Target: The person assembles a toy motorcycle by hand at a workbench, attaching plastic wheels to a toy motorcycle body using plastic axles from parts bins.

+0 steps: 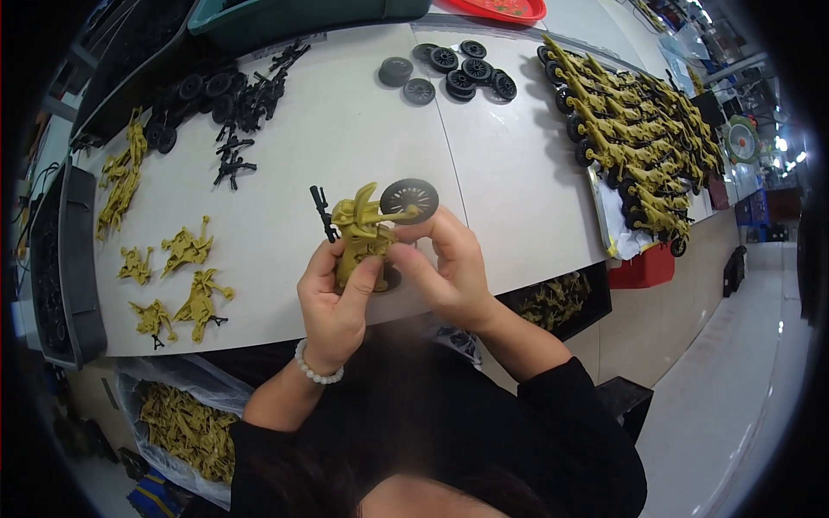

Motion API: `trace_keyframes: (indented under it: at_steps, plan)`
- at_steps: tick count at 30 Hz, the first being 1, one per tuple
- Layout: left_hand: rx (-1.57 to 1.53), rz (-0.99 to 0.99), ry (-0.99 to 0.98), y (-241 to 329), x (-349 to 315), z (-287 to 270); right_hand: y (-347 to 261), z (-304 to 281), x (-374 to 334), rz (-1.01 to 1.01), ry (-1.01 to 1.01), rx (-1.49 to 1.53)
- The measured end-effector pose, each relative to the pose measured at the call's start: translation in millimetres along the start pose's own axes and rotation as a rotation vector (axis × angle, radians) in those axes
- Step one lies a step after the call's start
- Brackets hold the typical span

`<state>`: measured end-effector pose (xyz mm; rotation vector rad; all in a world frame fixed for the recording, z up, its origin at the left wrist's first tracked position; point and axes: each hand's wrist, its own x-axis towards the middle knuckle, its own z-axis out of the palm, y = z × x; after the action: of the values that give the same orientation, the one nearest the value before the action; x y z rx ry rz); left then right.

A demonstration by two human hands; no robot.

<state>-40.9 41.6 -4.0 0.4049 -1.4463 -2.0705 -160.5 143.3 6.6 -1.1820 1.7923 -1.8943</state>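
Between my two hands, above the near edge of the white table, is a yellow plastic toy motorcycle (361,226). A black spoked wheel (409,200) sits at its far right end, and black handlebars (324,214) stick out on its left. My left hand (339,289), with a beaded bracelet on the wrist, grips the body with thumb and fingers. The thumb and fingers of my right hand (442,263) are closed on its right side near the wheel. Part of a second dark wheel shows beneath the body, mostly hidden by my fingers.
Loose black wheels (459,73) and black handlebar pieces (246,112) lie farther back. Yellow body parts (200,302) are at the left. Rows of assembled toy motorcycles (635,129) stand at the right. A bag of yellow parts (186,432) is below the table, left; grey bins (85,285) line the left edge.
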Motion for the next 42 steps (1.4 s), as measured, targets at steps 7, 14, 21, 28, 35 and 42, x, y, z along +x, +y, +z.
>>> trace_keyframes:
  at_steps: [7,14,21,28,35,42]
  plan:
    - [0.008,-0.116,-0.025,2.3,2.6,0.2,-11.9,-35.5,4.7,0.217,-0.097,0.122]
    - [0.645,0.130,-0.212,15.5,3.7,4.4,-25.5,-49.3,15.4,-0.097,-0.283,-0.277]
    - [0.606,-0.057,-0.425,15.3,8.0,15.5,-32.9,-70.3,-8.7,0.219,-0.280,-0.245]
    - [0.583,-0.041,-0.424,14.0,9.1,23.5,-34.6,-213.0,-5.1,0.263,0.268,-0.170]
    - [0.611,-0.034,-0.398,6.5,6.7,18.5,-16.6,-278.1,10.7,0.408,0.360,-0.501]
    - [0.574,-0.051,-0.402,5.1,9.6,17.0,-16.3,-285.8,13.0,0.386,0.253,-0.905]
